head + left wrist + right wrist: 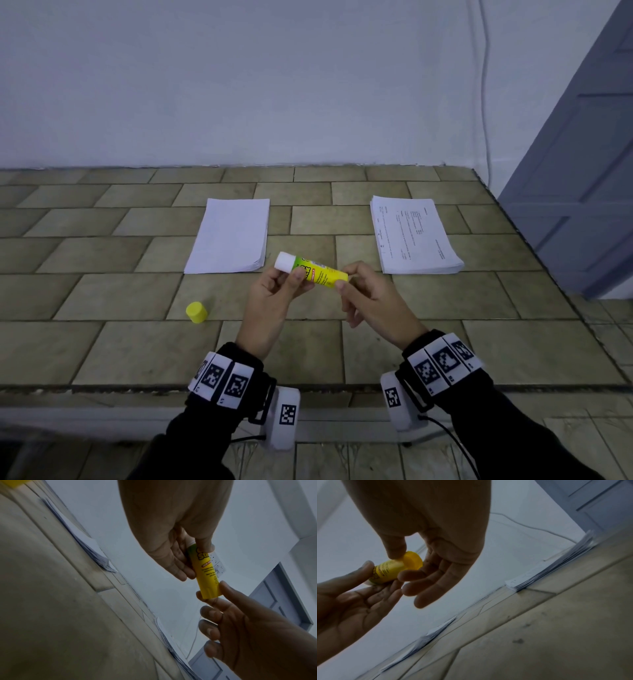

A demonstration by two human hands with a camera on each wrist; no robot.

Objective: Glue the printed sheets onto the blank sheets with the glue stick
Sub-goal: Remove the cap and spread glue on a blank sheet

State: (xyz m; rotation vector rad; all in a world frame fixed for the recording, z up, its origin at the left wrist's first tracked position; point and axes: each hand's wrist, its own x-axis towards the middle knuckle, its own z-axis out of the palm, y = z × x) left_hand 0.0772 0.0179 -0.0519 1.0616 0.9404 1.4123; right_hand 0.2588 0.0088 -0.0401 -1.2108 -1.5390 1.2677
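Both hands pinching uncapped glue stick [313,271], cap [196,312] on table

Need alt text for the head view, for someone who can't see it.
Both hands, left and right, hold an uncapped glue stick above a tiled table. Its yellow cap lies left; blank sheets and printed sheets lie behind.

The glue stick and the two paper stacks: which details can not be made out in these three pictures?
- Yellow plastic glue stick: label partly covered by the left hand and right hand in the head view; dark in both wrist views.
- Stack of printed sheets: text too small in the head view.
- Stack of blank white sheets: sheet count unreadable; only blurred edges in the wrist views.
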